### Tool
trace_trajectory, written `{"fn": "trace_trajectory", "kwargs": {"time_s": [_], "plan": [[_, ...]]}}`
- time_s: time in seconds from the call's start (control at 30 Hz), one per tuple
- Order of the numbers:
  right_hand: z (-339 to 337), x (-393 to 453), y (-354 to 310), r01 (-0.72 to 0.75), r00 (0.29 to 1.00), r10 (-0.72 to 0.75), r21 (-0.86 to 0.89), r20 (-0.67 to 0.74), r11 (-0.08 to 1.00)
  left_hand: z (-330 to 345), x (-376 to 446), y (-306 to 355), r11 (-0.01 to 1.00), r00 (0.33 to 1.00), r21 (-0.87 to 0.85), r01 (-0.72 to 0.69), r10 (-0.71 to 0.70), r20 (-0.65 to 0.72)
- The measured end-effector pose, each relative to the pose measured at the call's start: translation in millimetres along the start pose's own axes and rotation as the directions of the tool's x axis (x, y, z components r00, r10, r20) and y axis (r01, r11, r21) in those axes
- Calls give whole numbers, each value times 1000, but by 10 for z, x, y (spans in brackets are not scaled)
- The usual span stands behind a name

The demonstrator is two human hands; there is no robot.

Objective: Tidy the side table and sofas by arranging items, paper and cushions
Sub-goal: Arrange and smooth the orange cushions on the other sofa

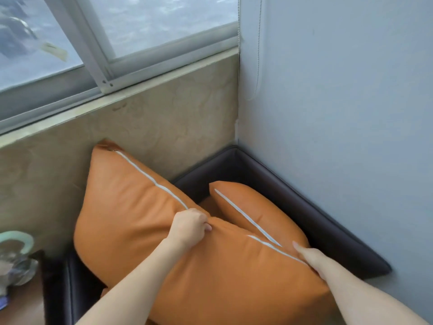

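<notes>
A large orange cushion (131, 219) with white piping along its top edge stands tilted in the corner of a dark brown sofa (281, 191). My left hand (189, 227) pinches its top edge near the middle. Further right along the same edge, my right hand (311, 260) grips it with fingers pressed over the piping. Behind it a second orange cushion (253, 207) leans against the sofa back in the corner.
A wooden side table (21, 301) at the lower left carries a glass object and a pale green ring. A window with a white frame (112, 66) sits above the beige wall. The grey wall (339, 113) closes in the right side.
</notes>
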State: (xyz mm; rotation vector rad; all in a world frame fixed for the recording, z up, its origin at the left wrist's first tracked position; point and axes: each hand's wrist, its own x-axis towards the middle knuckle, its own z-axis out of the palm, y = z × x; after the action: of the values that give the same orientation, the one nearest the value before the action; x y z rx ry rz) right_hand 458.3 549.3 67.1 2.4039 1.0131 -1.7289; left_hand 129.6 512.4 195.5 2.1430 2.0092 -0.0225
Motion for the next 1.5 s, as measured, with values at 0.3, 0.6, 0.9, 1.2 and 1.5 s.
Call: {"fn": "trace_trajectory", "kwargs": {"time_s": [0.3, 0.6, 0.9, 1.2, 1.5], "plan": [[-929, -972, -1467, 450, 646, -252, 93, -721, 888, -663, -194, -244, 876, 833, -295, 381, -464, -302], [1047, -1699, -1985, 663, -1, -997, -746, 72, -54, -184, -242, -410, 719, 732, -390, 575, -666, -147], [1565, -972, -1300, 578, 518, -758, -815, 396, -30, 297, -56, -450, 916, 917, -103, 387, -394, -64], [968, -478, -1354, 472, 439, -897, -862, 47, 185, 415, 488, 129, 991, 987, -89, 100, -88, 131], [425, -106, -1271, 388, 507, -858, -867, -82, 312, 619, 1066, 849, 995, 946, -89, -39, 66, 317]]}}
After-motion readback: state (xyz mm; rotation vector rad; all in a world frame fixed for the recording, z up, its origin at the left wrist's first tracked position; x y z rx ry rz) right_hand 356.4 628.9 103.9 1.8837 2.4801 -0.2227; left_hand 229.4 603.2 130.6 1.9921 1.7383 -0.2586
